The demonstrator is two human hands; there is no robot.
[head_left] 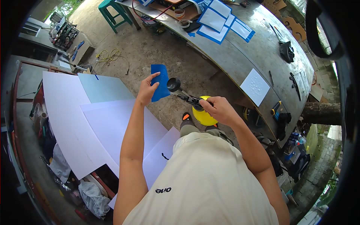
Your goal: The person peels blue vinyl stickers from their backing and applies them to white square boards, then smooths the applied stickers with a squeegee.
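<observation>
A blue sheet piece (160,83) is pinched upright between the thumb and fingers of my left hand (148,89), out in front of me over the floor. My right hand (221,109) is closed around the black handle of a torch-like tool (192,100) with a metal tube. Its round, dark head (173,84) points at the sheet's right edge and sits close beside it. Under my right hand a round yellow object (204,116) shows near my feet, partly covered by the hand and tool.
Large white panels (101,123) lean at my left. To the right a long metal table (240,56) carries blue-edged white pieces (213,22), a droplet-covered white sheet (255,87) and pliers (276,107). A green stool (113,15) and yellow cord (108,55) are farther off.
</observation>
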